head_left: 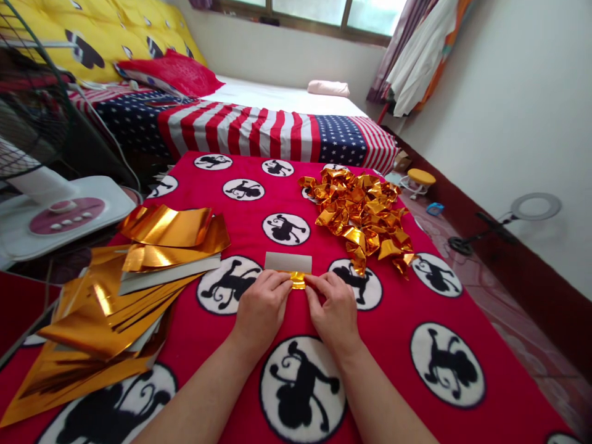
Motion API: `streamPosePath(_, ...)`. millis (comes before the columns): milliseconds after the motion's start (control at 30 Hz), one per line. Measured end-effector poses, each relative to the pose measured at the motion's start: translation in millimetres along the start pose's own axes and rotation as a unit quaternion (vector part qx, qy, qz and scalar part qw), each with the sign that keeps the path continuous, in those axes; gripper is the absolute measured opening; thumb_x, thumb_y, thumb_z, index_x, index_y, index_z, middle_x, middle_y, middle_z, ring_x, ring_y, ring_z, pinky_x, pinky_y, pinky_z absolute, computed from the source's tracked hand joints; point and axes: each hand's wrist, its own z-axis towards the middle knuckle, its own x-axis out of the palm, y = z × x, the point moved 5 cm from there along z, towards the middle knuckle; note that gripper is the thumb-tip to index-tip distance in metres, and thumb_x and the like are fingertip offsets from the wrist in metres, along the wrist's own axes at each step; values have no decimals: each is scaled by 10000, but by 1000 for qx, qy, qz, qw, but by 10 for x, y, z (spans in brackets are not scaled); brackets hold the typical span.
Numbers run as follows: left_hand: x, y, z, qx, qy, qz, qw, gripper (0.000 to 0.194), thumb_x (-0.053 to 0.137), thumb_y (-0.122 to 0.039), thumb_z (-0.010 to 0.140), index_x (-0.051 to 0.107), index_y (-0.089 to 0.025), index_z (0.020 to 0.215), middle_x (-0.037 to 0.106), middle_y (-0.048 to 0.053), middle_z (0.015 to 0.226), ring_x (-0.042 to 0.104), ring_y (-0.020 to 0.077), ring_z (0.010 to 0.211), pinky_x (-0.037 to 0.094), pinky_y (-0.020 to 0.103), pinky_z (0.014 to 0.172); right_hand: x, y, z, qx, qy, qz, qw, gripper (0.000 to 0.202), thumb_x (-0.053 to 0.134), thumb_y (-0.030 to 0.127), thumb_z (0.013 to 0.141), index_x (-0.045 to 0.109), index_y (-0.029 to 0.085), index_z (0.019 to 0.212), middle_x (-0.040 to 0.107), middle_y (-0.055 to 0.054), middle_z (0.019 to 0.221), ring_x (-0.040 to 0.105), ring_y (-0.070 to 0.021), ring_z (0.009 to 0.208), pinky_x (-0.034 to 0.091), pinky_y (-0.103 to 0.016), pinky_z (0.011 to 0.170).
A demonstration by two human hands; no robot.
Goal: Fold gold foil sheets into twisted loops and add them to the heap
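A small sheet of gold foil paper lies at the middle of the red cloth, its near part rolled or folded to gold and its far part showing a pale grey side. My left hand pinches the left end of the folded edge. On the right end, my right hand grips the same edge with fingers and thumb. Flat gold sheets are stacked loosely to the left. Many folded gold foil pieces are heaped at the back right.
The red cloth with monkey prints covers the table. A fan base stands at the left. Behind the table is a bed with a striped cover. A yellow stool and a ring-topped stand are at the right.
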Motion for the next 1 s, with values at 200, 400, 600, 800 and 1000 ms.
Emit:
streamPosePath(200,-9,0,4,-7,6,20,1000,243,501,-147,904,702,-202,1029,697,58,1069,596,210,987,534,352,867,1,19,5,-4,0,-11,1000,228,552,213,884,710,264,1041,607,-29,849,551,-174,815,367,-299,748)
streamPosePath(400,1,-18,-2,-16,16,26,999,267,509,-131,893,693,-206,1072,688,50,1117,588,209,1015,526,345,876,3,50,9,-11,4,-42,999,241,544,235,899,693,261,1087,600,-37,856,543,-182,817,352,-308,742)
streamPosePath(600,-22,29,30,-53,-14,-5,998,228,514,-188,905,720,-203,1003,704,54,1072,610,210,977,518,366,891,9,61,12,-9,5,-65,998,242,548,238,906,694,272,1095,604,-34,851,536,-179,813,326,-314,725)
streamPosePath(800,-14,276,85,-116,-33,-121,985,181,590,-144,830,756,-215,831,744,28,938,674,183,862,540,342,848,-5,45,30,2,-5,-51,999,211,551,261,907,720,278,1032,605,-27,813,539,-169,785,301,-310,687)
streamPosePath(1000,-9,316,99,-127,-23,-137,982,181,620,-133,803,768,-230,843,748,19,931,680,178,849,537,336,845,37,134,84,34,-50,-98,993,193,662,416,818,674,228,857,599,-54,865,512,-227,854,299,-339,722)
